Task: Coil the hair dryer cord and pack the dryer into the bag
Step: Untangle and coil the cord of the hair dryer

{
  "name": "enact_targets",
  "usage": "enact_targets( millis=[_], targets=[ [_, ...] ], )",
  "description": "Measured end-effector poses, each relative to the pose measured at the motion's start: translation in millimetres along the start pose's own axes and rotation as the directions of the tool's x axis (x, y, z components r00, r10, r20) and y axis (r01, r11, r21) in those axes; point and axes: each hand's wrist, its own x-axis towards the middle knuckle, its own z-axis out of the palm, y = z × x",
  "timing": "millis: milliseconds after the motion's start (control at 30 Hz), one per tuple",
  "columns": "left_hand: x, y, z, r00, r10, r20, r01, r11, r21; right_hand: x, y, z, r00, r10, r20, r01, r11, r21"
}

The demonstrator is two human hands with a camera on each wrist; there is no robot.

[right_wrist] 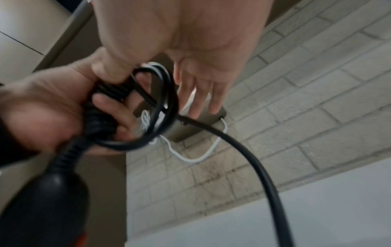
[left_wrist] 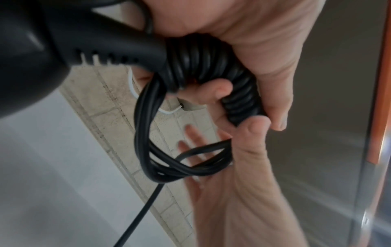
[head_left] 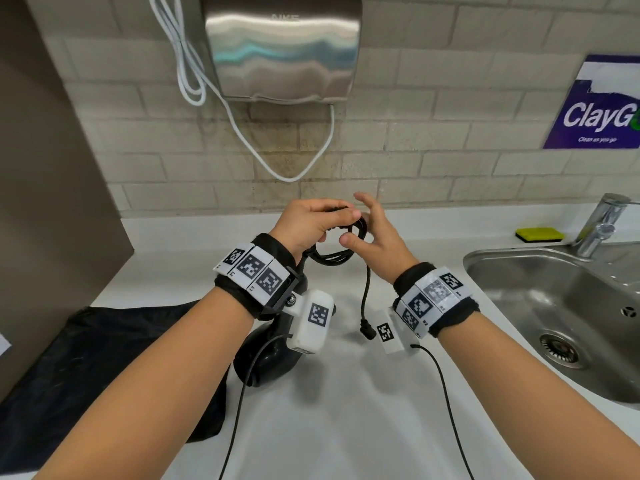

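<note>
Over the white counter (head_left: 346,410) my left hand (head_left: 311,220) grips the black hair dryer cord (head_left: 332,258), fingers curled round its ribbed stretch (left_wrist: 211,66) and several gathered loops (left_wrist: 169,158). The black dryer (head_left: 266,351) hangs or rests below my left wrist, its body (left_wrist: 31,50) close to the camera. My right hand (head_left: 370,233) is beside the loops with fingers straight and spread (right_wrist: 201,91) and its thumb (right_wrist: 107,70) touching the cord. The free end drops to the plug (head_left: 367,330) just above the counter. The black bag (head_left: 104,358) lies flat at the left.
A steel sink (head_left: 554,289) with a tap (head_left: 602,223) and a yellow sponge (head_left: 538,234) is at the right. A wall-mounted hand dryer (head_left: 284,46) with a looping white cable (head_left: 301,168) hangs on the tiled wall. A brown panel (head_left: 52,168) bounds the left.
</note>
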Motion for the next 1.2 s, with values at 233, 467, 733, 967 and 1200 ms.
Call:
enact_targets(
  millis=[233,467,733,967,1200],
  targets=[
    [0,2,-8,0.999,0.005,-0.045,-0.006,1.0,-0.012,-4,20,-9,0.997,0.043,0.061,-0.028,0.973,-0.228],
    [2,-1,-7,0.993,0.119,0.018,-0.12,0.973,0.195,5,7,-28,0.952,-0.135,-0.274,0.015,0.917,-0.399],
    [4,-3,-12,0.985,0.08,0.153,-0.137,0.904,0.406,-1,-25,-9,0.885,-0.309,-0.347,0.208,0.932,-0.298],
    [3,1,-10,0.999,0.031,0.023,-0.034,0.981,0.192,3,-9,-17,0.93,-0.193,-0.312,0.183,0.981,-0.061],
    [6,5,-15,0.998,-0.043,0.048,0.043,0.999,-0.001,-10,40,-22,0.984,0.157,-0.088,-0.17,0.969,-0.179]
  ],
)
